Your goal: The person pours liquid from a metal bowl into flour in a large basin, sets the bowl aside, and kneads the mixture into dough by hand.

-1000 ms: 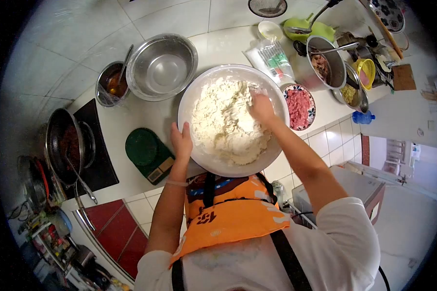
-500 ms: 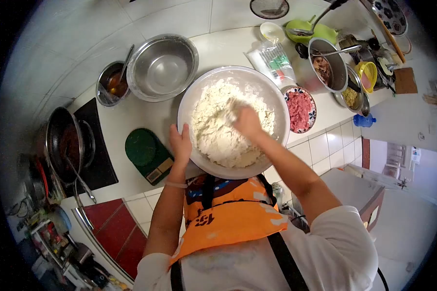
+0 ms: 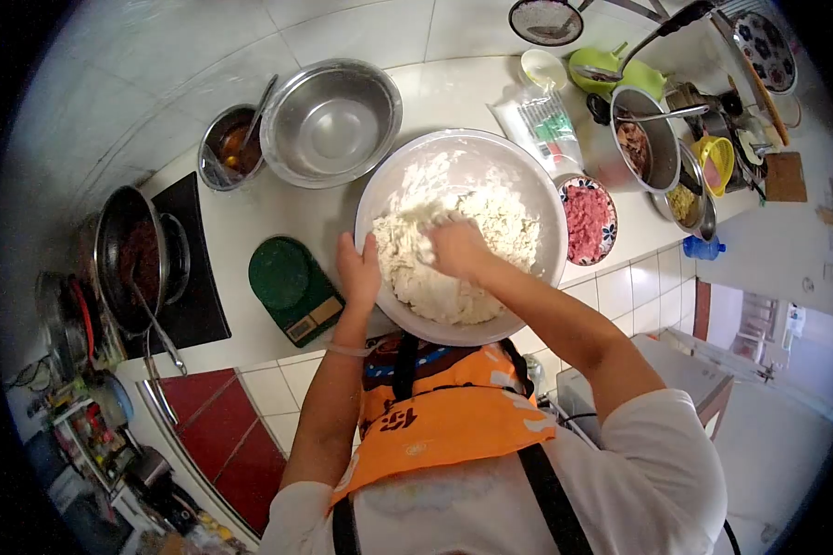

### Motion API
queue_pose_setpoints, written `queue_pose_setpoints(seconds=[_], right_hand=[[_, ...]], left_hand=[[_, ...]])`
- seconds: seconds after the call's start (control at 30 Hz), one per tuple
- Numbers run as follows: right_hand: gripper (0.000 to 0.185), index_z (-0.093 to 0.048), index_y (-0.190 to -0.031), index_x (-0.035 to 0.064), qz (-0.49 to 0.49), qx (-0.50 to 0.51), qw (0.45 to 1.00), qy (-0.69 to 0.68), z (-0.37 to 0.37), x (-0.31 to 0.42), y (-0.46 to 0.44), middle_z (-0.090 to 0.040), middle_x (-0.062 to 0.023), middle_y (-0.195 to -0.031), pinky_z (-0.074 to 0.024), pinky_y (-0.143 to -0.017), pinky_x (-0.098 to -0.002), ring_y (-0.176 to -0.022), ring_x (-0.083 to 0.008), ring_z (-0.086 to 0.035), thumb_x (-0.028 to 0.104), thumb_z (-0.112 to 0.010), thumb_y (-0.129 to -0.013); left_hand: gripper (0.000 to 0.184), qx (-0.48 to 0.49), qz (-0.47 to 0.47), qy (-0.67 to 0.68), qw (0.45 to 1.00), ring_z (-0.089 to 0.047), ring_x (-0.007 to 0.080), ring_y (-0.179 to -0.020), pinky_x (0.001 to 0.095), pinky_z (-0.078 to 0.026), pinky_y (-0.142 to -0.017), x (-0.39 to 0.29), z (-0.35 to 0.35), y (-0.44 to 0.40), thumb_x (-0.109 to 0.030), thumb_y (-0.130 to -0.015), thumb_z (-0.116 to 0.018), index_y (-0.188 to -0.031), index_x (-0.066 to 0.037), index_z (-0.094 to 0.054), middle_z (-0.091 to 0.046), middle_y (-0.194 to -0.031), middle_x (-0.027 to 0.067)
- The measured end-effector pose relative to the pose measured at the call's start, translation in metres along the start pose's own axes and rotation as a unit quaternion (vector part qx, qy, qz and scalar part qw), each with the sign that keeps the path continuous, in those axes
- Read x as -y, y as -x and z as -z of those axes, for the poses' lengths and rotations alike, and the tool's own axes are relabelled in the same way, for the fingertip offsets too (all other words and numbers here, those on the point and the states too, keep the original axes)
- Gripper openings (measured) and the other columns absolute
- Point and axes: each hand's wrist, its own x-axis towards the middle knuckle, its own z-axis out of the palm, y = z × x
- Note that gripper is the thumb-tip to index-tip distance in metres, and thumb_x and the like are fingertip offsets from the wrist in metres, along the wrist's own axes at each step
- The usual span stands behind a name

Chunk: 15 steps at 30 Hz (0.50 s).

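A wide pale bowl (image 3: 551,199) stands at the counter's front edge, with crumbly, floury dough (image 3: 500,222) inside. My left hand (image 3: 359,270) rests against the bowl's left rim, its thumb and fingers apart. Inside the bowl, my right hand (image 3: 458,248) is pushed into the dough from the right. Its fingertips are coated and partly buried, so what they hold, if anything, cannot be made out. A green kitchen scale (image 3: 285,277) lies to the left of my left hand.
Behind the bowl sits an empty steel basin (image 3: 331,125), beside a small pot (image 3: 231,148). At right are a plate of minced meat (image 3: 586,220), a plastic bag (image 3: 541,129) and a tall pot (image 3: 640,139). A wok (image 3: 131,259) stands far left.
My right hand has moved leftward through the bowl, and the dough's shape has shifted with it. My left hand has stayed at the rim. The whole view has shifted slightly.
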Motion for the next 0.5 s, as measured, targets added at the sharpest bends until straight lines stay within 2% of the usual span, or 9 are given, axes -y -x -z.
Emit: queue_pose_setpoints(seconds=[0.07,0.1,0.17,0.2,0.27,0.3,0.33,0.47,0.5], right_hand=[[0.046,-0.057,-0.112,0.0126,0.046,0.001,0.994,0.103,0.012,0.013,0.030,-0.047,-0.0136,-0.119,-0.0351,-0.092,-0.0500,-0.113,-0.0333,-0.042,0.032,-0.063,-0.071],[0.046,-0.057,-0.112,0.0126,0.048,0.002,0.993,0.105,0.007,0.020,0.035,-0.047,-0.0136,-0.119,-0.0351,-0.092,-0.0500,-0.113,-0.0333,-0.042,0.032,-0.063,-0.071],[0.046,-0.059,-0.110,0.0151,0.152,0.046,0.977,0.144,-0.003,0.037,0.035,-0.042,-0.0128,-0.122,-0.0325,-0.090,-0.0580,-0.115,-0.0364,-0.038,0.026,-0.067,-0.066],[0.046,-0.059,-0.110,0.0151,0.154,0.046,0.977,0.142,-0.008,0.043,0.027,-0.042,-0.0128,-0.122,-0.0325,-0.090,-0.0580,-0.115,-0.0364,-0.038,0.026,-0.067,-0.066],[0.043,-0.060,-0.108,0.0170,0.117,0.004,0.979,0.167,-0.021,0.045,0.007,-0.043,-0.0140,-0.121,-0.0303,-0.092,-0.0594,-0.119,-0.0380,-0.035,0.026,-0.066,-0.067],[0.027,-0.066,-0.095,0.0122,0.120,-0.024,0.984,0.129,-0.028,0.038,-0.002,-0.037,-0.0160,-0.127,-0.0320,-0.092,-0.0565,-0.119,-0.0393,-0.034,0.021,-0.062,-0.070],[0.027,-0.066,-0.095,0.0122,0.115,-0.022,0.985,0.126,-0.023,0.031,-0.006,-0.037,-0.0160,-0.127,-0.0320,-0.092,-0.0565,-0.119,-0.0393,-0.034,0.021,-0.062,-0.070],[0.045,-0.054,-0.117,0.0226,-0.060,-0.018,0.992,0.113,0.005,-0.012,-0.008,-0.030,-0.0152,-0.135,-0.0252,-0.098,-0.0584,-0.124,-0.0382,-0.029,0.019,-0.059,-0.072],[0.048,-0.053,-0.118,0.0210,-0.092,-0.039,0.988,0.115,0.011,-0.028,-0.003,-0.034,-0.0165,-0.133,-0.0301,-0.096,-0.0554,-0.120,-0.0368,-0.035,0.017,-0.059,-0.070]], left_hand=[[0.027,-0.004,0.002,0.005,1.000,-0.052,0.0371,-0.080,0.0412,-0.040,-0.072,0.000,-0.001,0.000,-0.021,-0.084,-0.054,-0.091,0.006,-0.050,-0.054,-0.086,0.0226],[0.028,-0.006,-0.001,-0.002,1.000,-0.052,0.0373,-0.080,0.0413,-0.040,-0.072,-0.001,-0.001,0.000,-0.021,-0.084,-0.054,-0.092,0.005,-0.050,-0.054,-0.087,0.0223],[0.028,-0.009,-0.001,-0.011,1.000,-0.053,0.0375,-0.081,0.0414,-0.040,-0.072,0.003,-0.002,0.001,-0.021,-0.084,-0.054,-0.093,0.005,-0.050,-0.054,-0.087,0.0221],[0.028,-0.009,0.006,-0.008,1.000,-0.053,0.0374,-0.081,0.0414,-0.040,-0.072,0.009,-0.005,0.001,-0.021,-0.084,-0.054,-0.093,0.005,-0.050,-0.054,-0.087,0.0219],[0.029,-0.008,0.012,-0.006,1.000,-0.053,0.0373,-0.081,0.0414,-0.040,-0.072,0.012,-0.007,-0.001,-0.021,-0.083,-0.054,-0.093,0.005,-0.050,-0.054,-0.087,0.0218],[0.029,-0.012,-0.004,-0.006,1.000,-0.053,0.0372,-0.081,0.0411,-0.040,-0.072,0.011,-0.005,0.001,-0.021,-0.083,-0.054,-0.093,0.005,-0.050,-0.054,-0.087,0.0218],[0.029,-0.017,-0.020,-0.003,1.000,-0.053,0.0372,-0.080,0.0409,-0.040,-0.072,0.009,-0.005,0.002,-0.022,-0.083,-0.054,-0.093,0.005,-0.050,-0.054,-0.086,0.0219],[0.028,-0.019,-0.019,0.008,1.000,-0.053,0.0370,-0.079,0.0402,-0.041,-0.070,0.013,-0.005,0.003,-0.021,-0.083,-0.055,-0.092,0.005,-0.049,-0.054,-0.084,0.0218],[0.028,-0.008,-0.015,0.021,1.000,-0.053,0.0368,-0.079,0.0401,-0.041,-0.070,0.011,-0.003,0.002,-0.021,-0.083,-0.055,-0.091,0.005,-0.049,-0.054,-0.084,0.0220]])
